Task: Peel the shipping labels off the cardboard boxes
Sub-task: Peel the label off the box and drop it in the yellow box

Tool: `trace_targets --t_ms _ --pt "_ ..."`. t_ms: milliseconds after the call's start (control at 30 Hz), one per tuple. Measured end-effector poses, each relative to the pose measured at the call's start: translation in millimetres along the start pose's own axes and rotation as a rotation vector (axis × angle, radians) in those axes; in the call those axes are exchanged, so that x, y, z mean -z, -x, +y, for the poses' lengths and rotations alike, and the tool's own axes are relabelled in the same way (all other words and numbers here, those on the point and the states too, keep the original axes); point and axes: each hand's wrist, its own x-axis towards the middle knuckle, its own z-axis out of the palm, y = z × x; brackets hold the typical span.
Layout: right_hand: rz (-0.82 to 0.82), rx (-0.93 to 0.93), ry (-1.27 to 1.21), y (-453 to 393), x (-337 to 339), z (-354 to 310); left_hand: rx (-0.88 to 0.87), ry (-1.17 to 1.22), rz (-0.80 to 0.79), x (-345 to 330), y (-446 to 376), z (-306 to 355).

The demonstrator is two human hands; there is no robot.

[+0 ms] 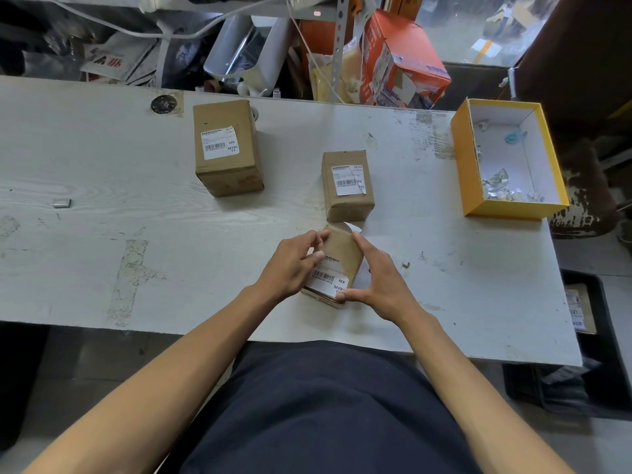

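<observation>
A white worktable (102, 186) carried three cardboard boxes. The tallest box (227, 147) stood far left, its shipping label intact. Nearer the person, the left hand (290, 265) curled round the near box (333, 268), thumb pressing beside its partly torn label (326, 280). The right hand (379, 285) gripped the same box from the other side, thumb on the label's lower corner. Behind it stood a middle box (347, 186), label still attached. A yellow tray (468, 179) of paper scraps sat far right. Peeling slowly, low and flat, would likely avoid tearing.
</observation>
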Motion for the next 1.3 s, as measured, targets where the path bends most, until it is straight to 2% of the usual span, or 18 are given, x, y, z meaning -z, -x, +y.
trace_targets --t_ms 1300 --pt "0.003 -0.003 0.005 0.2 -0.5 1.0 -0.012 0.018 -0.004 1.3 -0.4 0.1"
